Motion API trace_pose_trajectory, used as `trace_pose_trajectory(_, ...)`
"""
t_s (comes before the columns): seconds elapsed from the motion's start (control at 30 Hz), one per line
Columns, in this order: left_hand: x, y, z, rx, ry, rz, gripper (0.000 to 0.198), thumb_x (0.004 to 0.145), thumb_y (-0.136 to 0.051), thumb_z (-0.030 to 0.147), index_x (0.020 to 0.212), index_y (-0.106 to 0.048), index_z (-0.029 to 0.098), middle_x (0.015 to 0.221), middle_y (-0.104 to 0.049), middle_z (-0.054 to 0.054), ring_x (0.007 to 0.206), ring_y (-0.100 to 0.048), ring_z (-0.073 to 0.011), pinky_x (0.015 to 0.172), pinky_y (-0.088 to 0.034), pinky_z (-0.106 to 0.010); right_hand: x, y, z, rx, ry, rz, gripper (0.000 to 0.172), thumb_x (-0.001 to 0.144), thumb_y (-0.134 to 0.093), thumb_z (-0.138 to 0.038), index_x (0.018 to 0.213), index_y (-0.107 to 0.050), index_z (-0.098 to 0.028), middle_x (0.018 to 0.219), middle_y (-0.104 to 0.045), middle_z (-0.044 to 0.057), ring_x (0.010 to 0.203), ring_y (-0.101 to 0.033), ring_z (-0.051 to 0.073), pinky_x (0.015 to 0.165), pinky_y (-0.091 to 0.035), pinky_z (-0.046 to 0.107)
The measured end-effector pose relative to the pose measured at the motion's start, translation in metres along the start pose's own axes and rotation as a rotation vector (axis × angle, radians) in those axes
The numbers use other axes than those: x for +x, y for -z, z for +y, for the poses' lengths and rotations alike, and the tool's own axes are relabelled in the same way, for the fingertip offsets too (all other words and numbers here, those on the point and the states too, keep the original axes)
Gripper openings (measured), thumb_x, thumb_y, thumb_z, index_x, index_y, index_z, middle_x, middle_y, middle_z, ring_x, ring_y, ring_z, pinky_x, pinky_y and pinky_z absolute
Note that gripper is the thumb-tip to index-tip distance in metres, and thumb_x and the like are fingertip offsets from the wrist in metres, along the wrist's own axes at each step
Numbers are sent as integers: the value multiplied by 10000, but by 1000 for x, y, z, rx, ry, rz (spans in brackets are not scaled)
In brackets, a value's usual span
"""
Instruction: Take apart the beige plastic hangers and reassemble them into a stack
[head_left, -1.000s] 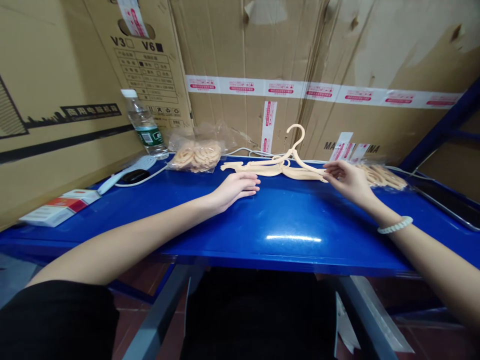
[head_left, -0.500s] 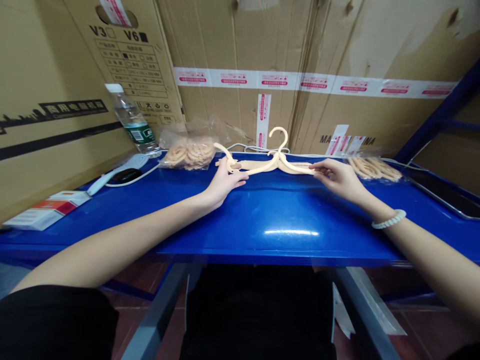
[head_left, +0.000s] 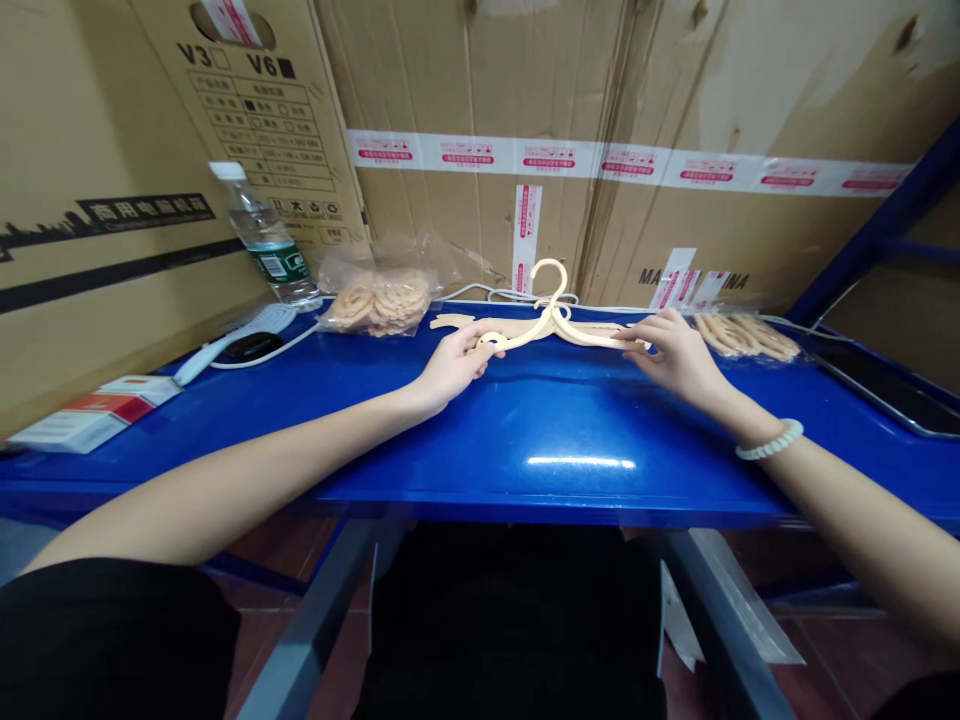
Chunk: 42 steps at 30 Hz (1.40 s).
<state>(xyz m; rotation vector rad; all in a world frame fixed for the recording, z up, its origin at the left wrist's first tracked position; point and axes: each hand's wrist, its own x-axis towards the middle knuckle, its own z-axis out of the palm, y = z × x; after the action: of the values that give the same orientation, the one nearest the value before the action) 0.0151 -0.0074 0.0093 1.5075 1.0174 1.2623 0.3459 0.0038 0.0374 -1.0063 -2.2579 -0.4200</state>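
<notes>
A cream plastic hanger (head_left: pixel 545 325) is held just above the blue table, its hook pointing up and curling to the left. My left hand (head_left: pixel 452 368) pinches the rounded left end of the hanger, thumb and fingers closed on it. At the other side, my right hand (head_left: pixel 675 350) grips the hanger's right arm tip between thumb and fingers, which partly hide that end. Behind the held one, more cream hanger pieces (head_left: pixel 451 321) lie flat on the table. How many pieces lie there I cannot tell.
Clear bags of cream hanger parts lie at the left (head_left: pixel 386 302) and right (head_left: pixel 744 335). A water bottle (head_left: pixel 274 250), a pale blue brush-like item (head_left: pixel 232 340), a black oval object (head_left: pixel 253 347) and a small box (head_left: pixel 97 412) stand left. Far right lies a dark flat device (head_left: pixel 892 385). Cardboard boxes (head_left: pixel 480 80) wall the back.
The curved piece that stuck up by my left hand no longer stands there. My left fingers have closed around the hanger's left end. The hook has shifted slightly left.
</notes>
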Motion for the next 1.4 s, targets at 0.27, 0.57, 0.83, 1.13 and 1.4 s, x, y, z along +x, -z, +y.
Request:
trace_pose_trajectory(0.27, -2, -4, -1, -26, -5, 27, 251, 944, -512, 56, 1171, -606, 110, 811, -680, -26, 542, -519, -68, 508, -417, -188, -8, 4, -21, -366, -236, -26, 213, 954, -578, -254, 1039, -772, -240, 1058, -767, 51, 808, -698, 268, 561, -416, 333)
trace_pose_trajectory(0.57, 1, -2, -5, -44, -7, 43, 227, 952, -517, 51, 1153, -607, 103, 812, -681, -26, 555, -543, -66, 529, -446, -183, -5, -3, -18, 28, -115, 82, 284, 901, -586, -207, 1151, -721, -211, 1280, -617, 134, 884, -689, 244, 746, -595, 401)
trace_pose_trajectory(0.83, -1, -2, -6, -143, -32, 10, 202, 911, -621, 88, 1108, -651, 127, 854, -681, -29, 650, -632, -74, 657, -540, -203, -2, -6, -4, 674, -473, 23, 366, 773, -784, -372, 1078, -752, -172, 1008, -754, 102, 842, -693, 253, 770, -610, 432)
trace_pose_trajectory(1.13, -7, -7, 0, -192, -20, -30, 301, 858, -668, 88, 1144, -584, 136, 843, -683, -11, 644, -675, -93, 647, -575, -227, -1, -8, -20, 1135, -662, 15, 410, 692, -870, -371, 1026, -711, -192, 825, -684, 19, 691, -622, 158, 680, -570, 352)
trace_pose_trajectory(1.4, -12, -14, 1, -166, -147, -48, 540, 813, -735, 170, 1265, -441, 174, 781, -658, 29, 548, -658, -107, 555, -556, -234, 5, -9, -57, 1204, -501, -76, 462, 769, -847, -394, 1025, -486, -263, 853, -701, -15, 729, -663, 167, 749, -584, 384)
